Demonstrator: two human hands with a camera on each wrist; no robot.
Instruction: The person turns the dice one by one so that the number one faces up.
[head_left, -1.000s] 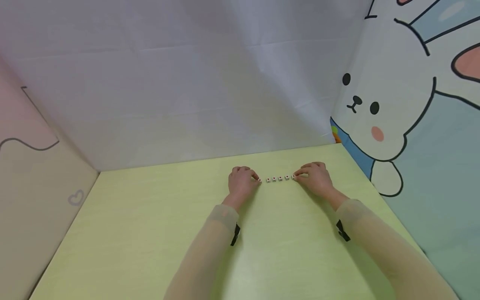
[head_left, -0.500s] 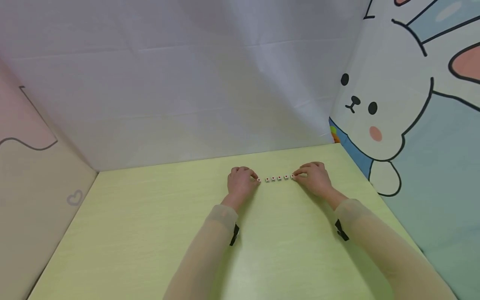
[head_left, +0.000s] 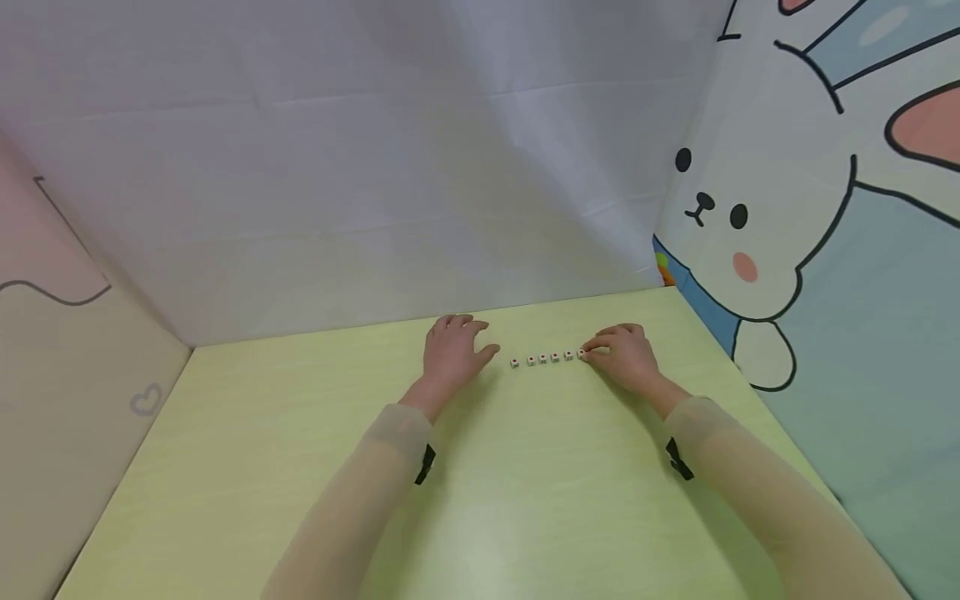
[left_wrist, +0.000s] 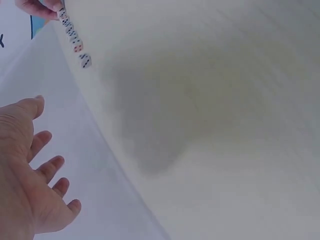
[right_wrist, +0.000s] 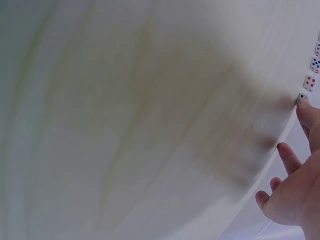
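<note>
Several small white dice lie in a row on the table, each with a red dot on top in the head view. The leftmost die point(head_left: 514, 363) stands a little apart from the others. Left of it is my left hand point(head_left: 452, 354), fingers spread and holding nothing; the left wrist view shows the same loose fingers point(left_wrist: 46, 169) away from the end die point(left_wrist: 85, 61). At the row's other end my right hand point(head_left: 627, 358) pinches the rightmost die point(head_left: 581, 354). In the right wrist view the thumb partly covers that die point(right_wrist: 302, 96).
The pale yellow-green table point(head_left: 300, 467) extends toward me and to the left. A white cloth wall point(head_left: 375, 183) rises along its back edge. On the right hangs a sheet with a printed rabbit point(head_left: 750, 192), and a pinkish sheet point(head_left: 52, 242) bounds the left side.
My left hand has let go of the leftmost die and moved left, its fingers spreading. The right hand keeps its place at the rightmost die. The view has shifted slightly.
</note>
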